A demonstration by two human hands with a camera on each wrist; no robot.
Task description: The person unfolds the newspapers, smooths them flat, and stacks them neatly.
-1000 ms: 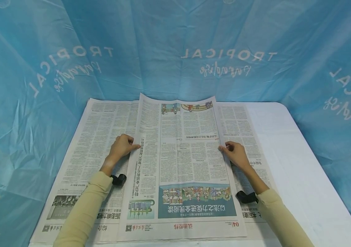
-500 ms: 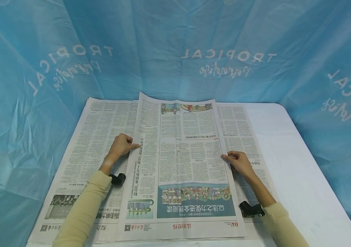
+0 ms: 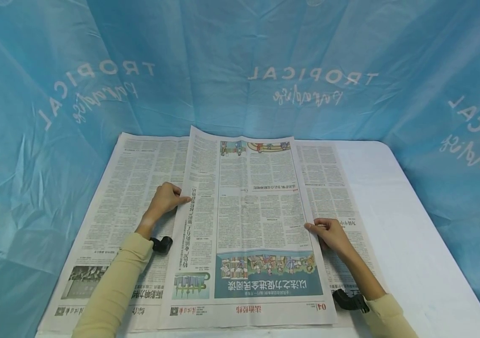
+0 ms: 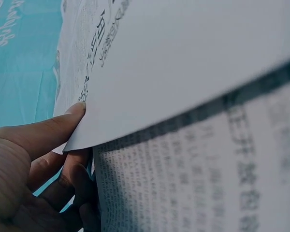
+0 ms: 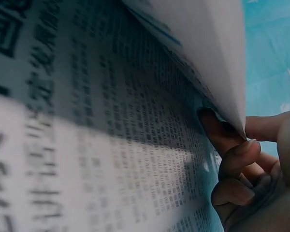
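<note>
A narrow newspaper sheet (image 3: 261,206) with a blue illustrated panel lies over a wider spread newspaper (image 3: 138,188) in the head view. My left hand (image 3: 165,199) pinches its left edge, thumb on top and fingers beneath. The left wrist view has the thumb (image 4: 63,125) on the raised sheet, with the lower print under it. My right hand (image 3: 330,232) pinches the right edge, lower down than the left one. In the right wrist view, fingers (image 5: 239,154) of that hand reach under the lifted edge, while the sheet's upper face is turned away.
Both newspapers lie on a white table (image 3: 400,225), whose surface shows to the right. A blue curtain (image 3: 240,70) with white lettering hangs behind and at both sides. Black wrist cameras (image 3: 162,244) are strapped to the forearms.
My right hand has slid down along the sheet's right edge, toward me. The left hand keeps its pinch in nearly the same place, and the sheet has hardly moved.
</note>
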